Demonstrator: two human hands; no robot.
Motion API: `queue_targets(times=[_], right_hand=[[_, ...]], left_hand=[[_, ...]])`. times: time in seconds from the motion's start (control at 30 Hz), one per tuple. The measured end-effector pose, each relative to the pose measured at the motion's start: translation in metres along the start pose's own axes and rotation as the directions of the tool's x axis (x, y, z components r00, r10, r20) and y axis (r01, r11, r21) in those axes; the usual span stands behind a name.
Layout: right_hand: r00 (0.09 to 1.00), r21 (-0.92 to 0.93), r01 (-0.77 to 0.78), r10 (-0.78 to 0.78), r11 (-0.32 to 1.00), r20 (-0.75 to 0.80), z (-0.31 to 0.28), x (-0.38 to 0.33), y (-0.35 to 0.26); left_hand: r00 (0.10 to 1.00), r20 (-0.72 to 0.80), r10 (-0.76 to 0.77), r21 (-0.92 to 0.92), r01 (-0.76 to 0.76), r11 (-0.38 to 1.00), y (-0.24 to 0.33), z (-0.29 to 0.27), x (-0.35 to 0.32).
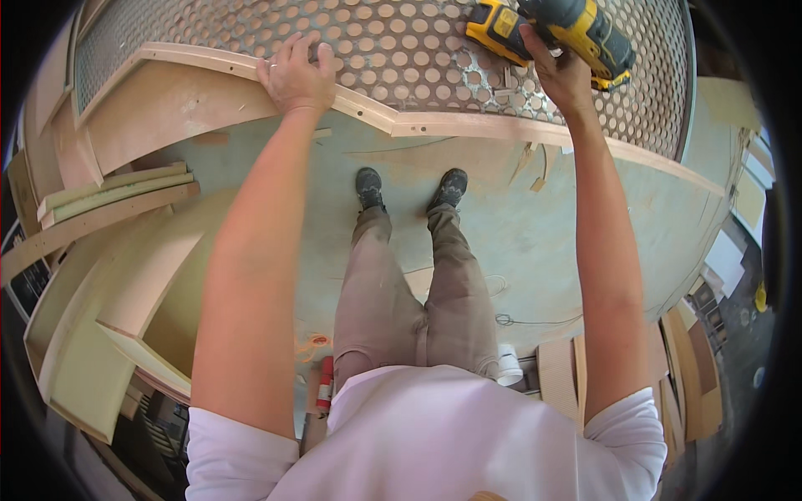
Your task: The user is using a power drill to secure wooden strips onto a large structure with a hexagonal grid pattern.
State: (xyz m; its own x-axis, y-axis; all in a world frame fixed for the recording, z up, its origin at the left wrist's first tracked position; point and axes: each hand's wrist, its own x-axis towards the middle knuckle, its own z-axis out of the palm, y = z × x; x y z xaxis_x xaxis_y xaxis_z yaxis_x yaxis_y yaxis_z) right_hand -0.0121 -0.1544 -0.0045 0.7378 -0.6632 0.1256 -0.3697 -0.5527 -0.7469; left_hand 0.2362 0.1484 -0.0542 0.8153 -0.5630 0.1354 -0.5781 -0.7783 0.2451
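Note:
My left hand (299, 75) rests on a pale wooden strip (200, 57) edging a perforated panel (393, 46). Its fingers are bent but apart, and their tips reach over the strip onto the panel. At the upper right, my right hand (570, 83) closes on a yellow and black cordless drill (595, 37), the thumb pointing up. Just left of the thumb is a yellow and black battery pack (499, 32); I cannot tell whether it belongs to the same tool. Dark screw holes dot the strip.
Curved wooden pieces (125, 309) are stacked at the left. Wood offcuts (543, 167) lie on the grey-green floor (510, 225) near my feet, with a thin cable (535, 321) behind. More boards (689, 376) stand at the lower right, beside a white container (509, 365).

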Motion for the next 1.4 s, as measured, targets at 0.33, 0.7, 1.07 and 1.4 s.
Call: queue_targets(times=[0.33, 0.7, 1.07, 1.4], right_hand=[[0.971, -0.592, 0.202, -0.080, 0.781, 0.226, -0.058, -0.158, 0.035], [0.950, -0.759, 0.248, 0.001, 0.602, 0.312, -0.061, -0.157, 0.058], [0.951, -0.767, 0.294, -0.096, 0.570, 0.294, -0.055, -0.159, 0.069], [0.956, -0.784, 0.279, -0.079, 0.555, 0.284, -0.055, -0.168, 0.066]], left_hand=[[0.995, 0.081, 0.055, -0.003, -0.055, 0.999, -0.001, -0.005, 0.006], [0.994, 0.073, 0.075, 0.038, -0.078, 0.996, -0.004, -0.009, 0.001], [0.997, 0.079, -0.003, 0.012, 0.002, 1.000, 0.014, -0.028, -0.005], [0.999, 0.032, 0.039, -0.003, -0.039, 0.999, 0.013, -0.007, -0.015]])
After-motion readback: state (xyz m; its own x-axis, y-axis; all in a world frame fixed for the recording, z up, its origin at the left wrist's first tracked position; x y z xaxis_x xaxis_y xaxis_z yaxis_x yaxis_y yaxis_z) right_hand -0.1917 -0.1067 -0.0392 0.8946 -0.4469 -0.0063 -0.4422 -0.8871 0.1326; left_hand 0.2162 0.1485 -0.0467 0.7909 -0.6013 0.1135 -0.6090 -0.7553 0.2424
